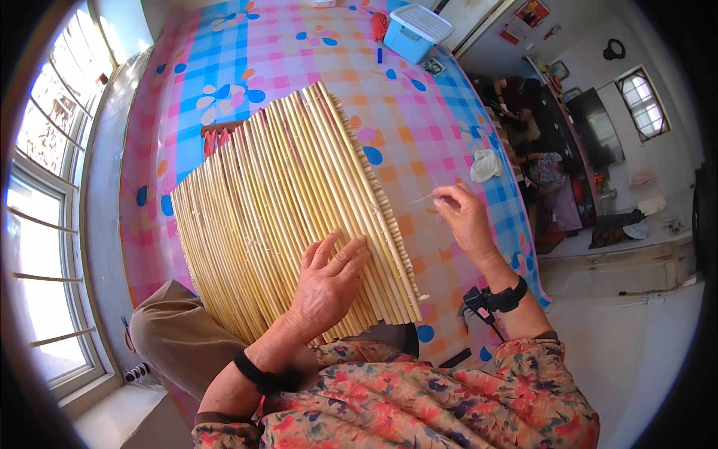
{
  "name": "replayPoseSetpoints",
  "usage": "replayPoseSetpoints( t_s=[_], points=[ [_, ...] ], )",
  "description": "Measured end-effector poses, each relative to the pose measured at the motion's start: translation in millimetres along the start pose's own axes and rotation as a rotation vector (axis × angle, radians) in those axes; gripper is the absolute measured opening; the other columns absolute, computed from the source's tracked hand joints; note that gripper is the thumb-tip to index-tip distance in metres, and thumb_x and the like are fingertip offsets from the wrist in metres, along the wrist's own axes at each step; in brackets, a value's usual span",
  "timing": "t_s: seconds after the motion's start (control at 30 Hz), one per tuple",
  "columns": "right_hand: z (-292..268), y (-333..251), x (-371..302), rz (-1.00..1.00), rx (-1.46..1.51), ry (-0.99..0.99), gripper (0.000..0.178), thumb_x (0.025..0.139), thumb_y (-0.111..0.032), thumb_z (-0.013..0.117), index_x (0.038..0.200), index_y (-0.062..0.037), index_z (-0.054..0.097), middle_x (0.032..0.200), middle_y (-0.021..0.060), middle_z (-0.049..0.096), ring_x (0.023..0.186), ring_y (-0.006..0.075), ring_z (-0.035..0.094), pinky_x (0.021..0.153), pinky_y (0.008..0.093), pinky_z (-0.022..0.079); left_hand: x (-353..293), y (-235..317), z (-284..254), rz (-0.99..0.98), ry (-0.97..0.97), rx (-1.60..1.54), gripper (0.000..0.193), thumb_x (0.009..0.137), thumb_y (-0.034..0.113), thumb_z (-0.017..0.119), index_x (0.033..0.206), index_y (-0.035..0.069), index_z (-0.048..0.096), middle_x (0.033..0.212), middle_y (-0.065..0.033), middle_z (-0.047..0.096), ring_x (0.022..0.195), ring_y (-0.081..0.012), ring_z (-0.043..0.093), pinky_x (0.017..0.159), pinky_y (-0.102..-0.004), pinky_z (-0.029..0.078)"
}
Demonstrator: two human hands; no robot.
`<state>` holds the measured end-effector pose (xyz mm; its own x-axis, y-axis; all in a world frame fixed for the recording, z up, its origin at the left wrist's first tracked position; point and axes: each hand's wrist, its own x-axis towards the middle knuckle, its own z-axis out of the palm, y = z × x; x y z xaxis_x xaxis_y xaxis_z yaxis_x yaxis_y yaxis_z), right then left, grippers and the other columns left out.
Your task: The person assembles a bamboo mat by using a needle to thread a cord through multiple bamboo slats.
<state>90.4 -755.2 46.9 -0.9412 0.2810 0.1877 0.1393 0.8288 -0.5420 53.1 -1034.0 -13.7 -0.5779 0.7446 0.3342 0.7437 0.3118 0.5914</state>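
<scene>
A mat of pale yellow stalks [254,179], laid side by side and stitched across in rows, covers my lap and the bed in front of me. My left hand [327,280] lies on the mat near its right side, fingers apart and pressing lightly on the stalks. To the right of the mat, my right hand [465,217] is raised with thumb and fingers pinched on a thin, pale thread [410,202]. The thread stretches from the mat's right edge to those fingertips. Whether a needle is also in the pinch is too small to tell.
A checked, flowered sheet [299,60] spreads beneath everything. Toward the far right stand a blue box with a white lid [416,34] and a red bundle [380,27]. A white cloth [486,165] lies right. Barred windows [45,217] line the left; people [517,101] sit beyond the sheet's right edge.
</scene>
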Motion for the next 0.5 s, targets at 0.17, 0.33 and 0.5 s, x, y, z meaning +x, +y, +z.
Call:
replayPoseSetpoints(
  t_s=[0.17,0.33,0.5],
  points=[
    [6.6,-36.3,18.9,-0.285,-0.248,0.053,0.021,0.077,-0.005,0.068,0.097,-0.0082,0.065,0.095,0.0096,0.058,0.090,0.0285,0.056,0.079,0.0391,0.045,-1.2,-1.7,2.1,0.012,0.013,-0.013,0.046,0.074,0.011,0.069,0.119,0.010,0.059,0.139,-0.0040,0.047,0.132,-0.0330,0.036,0.105,-0.0488,0.030],
    [21.0,-67.7,20.8,-0.405,-0.243,-0.009,0.021,0.076,-0.007,0.070,0.096,-0.0094,0.066,0.089,0.0067,0.057,0.088,0.0276,0.056,0.077,0.0390,0.044,-2.0,-2.7,2.2,0.028,0.018,-0.012,0.046,0.073,0.009,0.067,0.119,0.010,0.060,0.139,-0.0043,0.047,0.132,-0.0337,0.036,0.105,-0.0497,0.030],
    [25.9,-76.9,19.4,-0.454,-0.251,-0.100,0.017,0.074,-0.011,0.072,0.090,-0.0096,0.065,0.086,0.0055,0.055,0.085,0.0260,0.055,0.076,0.0378,0.043,-2.4,-2.7,0.4,0.017,0.011,-0.024,0.046,0.074,0.008,0.066,0.119,0.010,0.060,0.139,-0.0046,0.048,0.131,-0.0339,0.037,0.104,-0.0504,0.030]
  ],
)
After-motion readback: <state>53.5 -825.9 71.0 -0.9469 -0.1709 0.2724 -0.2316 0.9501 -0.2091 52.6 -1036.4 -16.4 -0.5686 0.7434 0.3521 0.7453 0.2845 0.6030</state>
